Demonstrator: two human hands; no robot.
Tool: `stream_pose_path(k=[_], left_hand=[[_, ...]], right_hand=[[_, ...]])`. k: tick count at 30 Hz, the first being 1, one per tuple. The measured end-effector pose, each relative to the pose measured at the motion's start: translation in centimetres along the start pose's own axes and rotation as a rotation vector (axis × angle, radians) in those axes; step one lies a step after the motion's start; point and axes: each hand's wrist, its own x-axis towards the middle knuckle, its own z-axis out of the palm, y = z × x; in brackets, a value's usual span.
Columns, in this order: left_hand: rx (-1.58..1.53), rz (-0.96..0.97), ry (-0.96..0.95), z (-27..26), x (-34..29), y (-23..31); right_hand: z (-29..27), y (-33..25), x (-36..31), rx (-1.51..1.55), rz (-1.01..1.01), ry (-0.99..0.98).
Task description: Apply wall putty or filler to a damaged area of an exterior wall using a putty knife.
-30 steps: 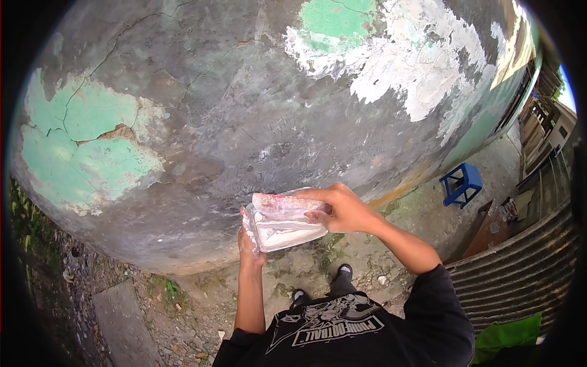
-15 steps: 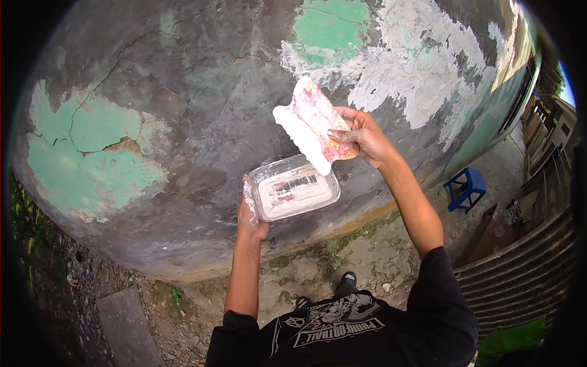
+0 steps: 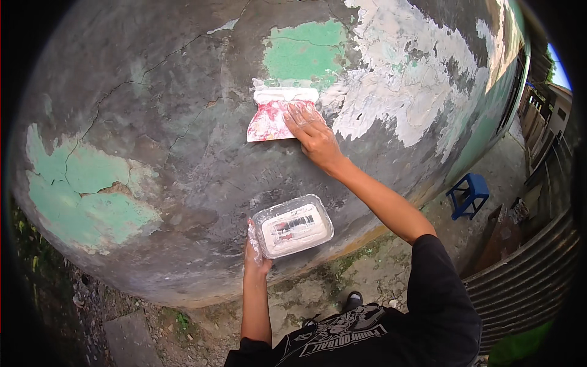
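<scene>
My right hand grips a flat, flared putty spreader, white with red and pink smears. Along its upper edge runs a thick bead of white putty, which meets the grey wall just below a green paint patch. Lower down, my left hand is closed round the left side of a clear plastic tub. White putty lies inside it, with dark scraped streaks across the middle. Dried white smears cover the left fingers and thumb.
White putty coating spreads over the wall to the right. At lower left a cracked green patch has a broken hole. A blue plastic stool stands on the ground to the right, near corrugated sheeting.
My right hand has carried the spreader from above the tub up and left onto the wall, turning its loaded edge upward. The tub in my left hand sits lower in view.
</scene>
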Motion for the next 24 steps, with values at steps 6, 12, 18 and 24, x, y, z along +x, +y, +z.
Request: stream_pose_path(k=[6, 12, 18, 24], left_hand=[[0.048, -0.050, 0.097, -3.2, -0.2, -1.7], [-0.005, -0.011, 0.168, -4.8, -1.0, -1.9], [0.015, -0.045, 0.157, -6.8, -1.2, -2.9], [-0.025, -0.046, 0.148, -8.8, -1.9, -3.3]], right_hand=[[2.7, -0.7, -6.0, 0.053, 0.023, -0.059], [-1.0, -1.5, -6.0, 0.204, 0.056, -0.014], [0.1, -0.1, -0.6, 0.102, 0.199, -0.065], [4.0, -2.4, -4.6, 0.099, 0.158, -0.009]])
